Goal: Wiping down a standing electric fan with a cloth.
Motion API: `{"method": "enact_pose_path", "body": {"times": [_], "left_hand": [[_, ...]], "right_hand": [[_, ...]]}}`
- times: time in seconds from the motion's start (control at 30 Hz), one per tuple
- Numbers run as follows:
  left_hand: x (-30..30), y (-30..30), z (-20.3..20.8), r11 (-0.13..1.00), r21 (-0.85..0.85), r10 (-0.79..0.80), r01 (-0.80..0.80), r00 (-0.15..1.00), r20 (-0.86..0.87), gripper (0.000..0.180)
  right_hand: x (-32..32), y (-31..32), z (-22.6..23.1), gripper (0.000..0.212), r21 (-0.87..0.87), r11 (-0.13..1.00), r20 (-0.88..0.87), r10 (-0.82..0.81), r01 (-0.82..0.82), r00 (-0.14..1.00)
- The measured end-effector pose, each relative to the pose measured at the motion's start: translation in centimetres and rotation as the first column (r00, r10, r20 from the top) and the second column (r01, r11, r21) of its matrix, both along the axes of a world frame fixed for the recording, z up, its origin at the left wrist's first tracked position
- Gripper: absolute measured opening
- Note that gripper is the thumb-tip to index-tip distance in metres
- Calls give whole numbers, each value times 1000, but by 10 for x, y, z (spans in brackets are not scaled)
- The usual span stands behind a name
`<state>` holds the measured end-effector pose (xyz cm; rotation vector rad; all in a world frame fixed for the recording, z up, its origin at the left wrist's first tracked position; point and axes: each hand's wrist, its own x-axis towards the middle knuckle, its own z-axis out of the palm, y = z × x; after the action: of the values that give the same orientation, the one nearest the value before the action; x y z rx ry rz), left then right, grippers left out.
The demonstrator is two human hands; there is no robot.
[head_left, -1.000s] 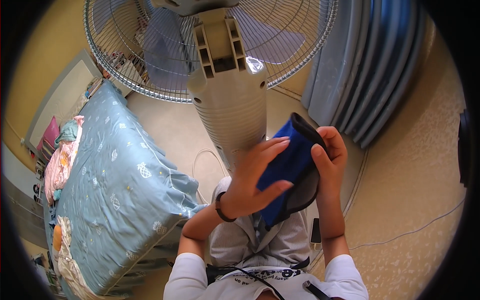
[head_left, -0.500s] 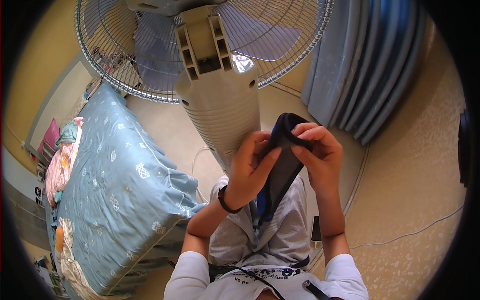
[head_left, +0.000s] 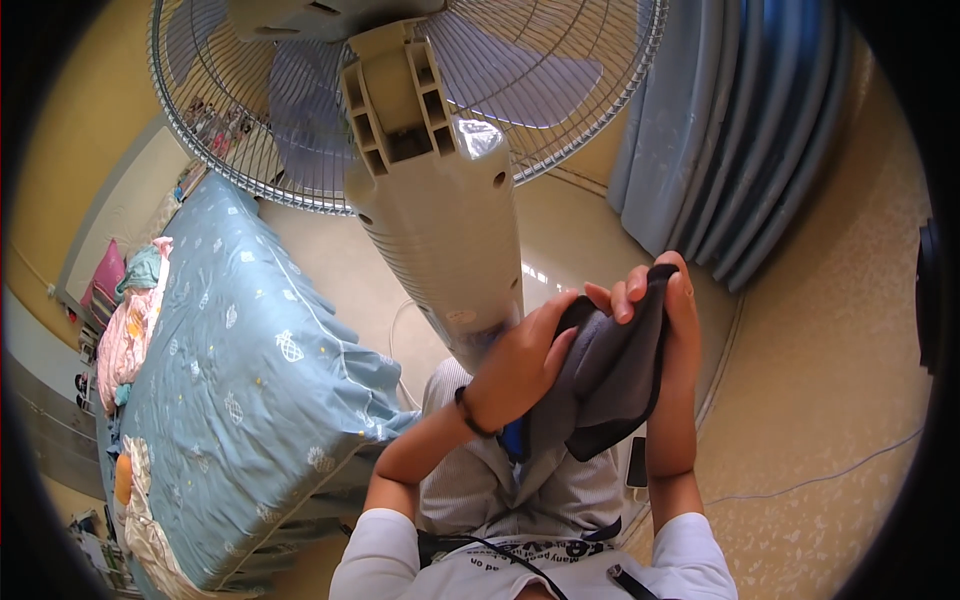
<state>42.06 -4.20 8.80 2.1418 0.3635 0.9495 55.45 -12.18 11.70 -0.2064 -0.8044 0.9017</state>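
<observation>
Above my lap I hold a grey cloth (head_left: 612, 375) with black edging, spread between both hands. A bit of blue shows at its lower left. The fingers of my left hand (head_left: 520, 365) are closed on the left edge of the cloth; a dark band circles that wrist. At the upper right corner, my right hand (head_left: 668, 305) pinches the black edging between thumb and fingers. Close beyond the left hand rises the pale column of a standing fan (head_left: 440, 235). The exact kind of cloth item cannot be told.
A bed with a blue pineapple-patterned cover (head_left: 215, 380) stands on the left, with crumpled pink clothing (head_left: 130, 335) on it. Blue curtains (head_left: 715, 130) hang at the far right. A phone (head_left: 637, 462) lies by my right thigh, and a thin cable (head_left: 800, 486) crosses the floor.
The cloth has been opened out wider, showing more of its grey face. My right hand has moved right with its edge; my left hand has shifted slightly right and nearer.
</observation>
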Motion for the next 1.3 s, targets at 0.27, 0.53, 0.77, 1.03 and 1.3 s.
{"method": "enact_pose_path", "body": {"times": [0.27, 0.53, 0.77, 1.03, 1.3], "left_hand": [[-74, 17, 0, 746, 246, 400, -618, 712, 577, 41], [-61, 58, -33, 945, -280, 278, -170, 869, 410, 96], [-49, 59, -36, 931, -338, 260, -139, 901, 347, 98], [-44, 59, -37, 930, -326, 290, -168, 881, 374, 88], [-45, 59, -35, 929, -305, 312, -209, 885, 346, 85]], "right_hand": [[-5, 26, 23, 12, -139, 815, 324, -499, 562, 804], [-12, 74, 42, 27, 517, 495, 519, -830, 698, 204], [-14, 87, 40, 31, 516, 461, 506, -844, 721, 178], [-16, 90, 38, 33, 559, 374, 468, -879, 740, 90], [-19, 89, 37, 32, 594, 299, 464, -886, 747, -15]]}}
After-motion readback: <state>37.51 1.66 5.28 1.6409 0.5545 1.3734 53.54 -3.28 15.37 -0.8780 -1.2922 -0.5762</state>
